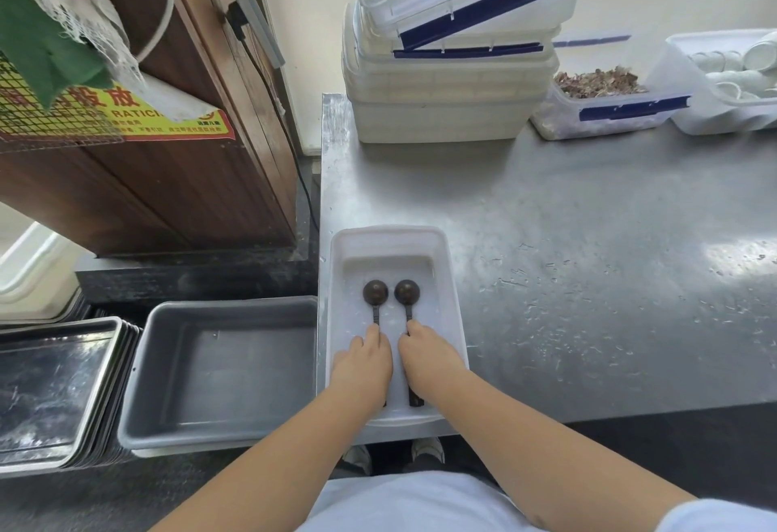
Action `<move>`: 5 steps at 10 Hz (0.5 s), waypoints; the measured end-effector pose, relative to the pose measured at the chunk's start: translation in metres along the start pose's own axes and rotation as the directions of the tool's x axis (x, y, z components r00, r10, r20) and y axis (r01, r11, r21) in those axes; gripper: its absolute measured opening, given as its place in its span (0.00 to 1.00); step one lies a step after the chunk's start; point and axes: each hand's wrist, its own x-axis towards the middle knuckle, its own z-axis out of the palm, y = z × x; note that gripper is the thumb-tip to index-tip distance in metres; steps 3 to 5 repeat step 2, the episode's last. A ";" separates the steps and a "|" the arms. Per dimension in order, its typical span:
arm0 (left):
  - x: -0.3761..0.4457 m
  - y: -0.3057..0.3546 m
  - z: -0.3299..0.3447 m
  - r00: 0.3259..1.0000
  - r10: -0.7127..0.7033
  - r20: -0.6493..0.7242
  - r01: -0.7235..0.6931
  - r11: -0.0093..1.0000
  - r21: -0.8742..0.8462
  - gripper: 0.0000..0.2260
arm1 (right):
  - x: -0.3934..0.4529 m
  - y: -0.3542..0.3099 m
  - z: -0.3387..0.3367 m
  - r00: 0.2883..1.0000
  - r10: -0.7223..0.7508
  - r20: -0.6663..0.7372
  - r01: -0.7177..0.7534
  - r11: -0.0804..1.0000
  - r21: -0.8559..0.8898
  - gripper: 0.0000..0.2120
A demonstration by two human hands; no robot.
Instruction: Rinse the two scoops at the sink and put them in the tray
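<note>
Two dark, round-bowled scoops are laid side by side, bowls down, in the white tray [450, 312] at the steel counter's [588, 258] near left corner. The left scoop [375, 292] is held at its handle by the left hand [365, 367], the right scoop [406, 292] likewise by the right hand [429, 363].
</note>
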 end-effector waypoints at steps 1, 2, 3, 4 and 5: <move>0.000 0.001 0.001 1.000 -0.014 0.017 0.015 1.000 -0.022 0.27 | -0.004 -0.001 -0.004 1.000 0.017 0.019 -0.017 1.000 -0.005 0.12; -0.007 0.001 -0.011 0.998 0.000 -0.068 -0.006 0.996 -0.089 0.29 | -0.012 -0.007 -0.024 0.999 0.000 -0.053 0.001 1.000 0.025 0.13; -0.007 0.001 -0.011 0.998 0.000 -0.068 -0.006 0.996 -0.089 0.29 | -0.012 -0.007 -0.024 0.999 0.000 -0.053 0.001 1.000 0.025 0.13; -0.007 0.001 -0.011 0.998 0.000 -0.068 -0.006 0.996 -0.089 0.29 | -0.012 -0.007 -0.024 0.999 0.000 -0.053 0.001 1.000 0.025 0.13; -0.007 0.001 -0.011 0.998 0.000 -0.068 -0.006 0.996 -0.089 0.29 | -0.012 -0.007 -0.024 0.999 0.000 -0.053 0.001 1.000 0.025 0.13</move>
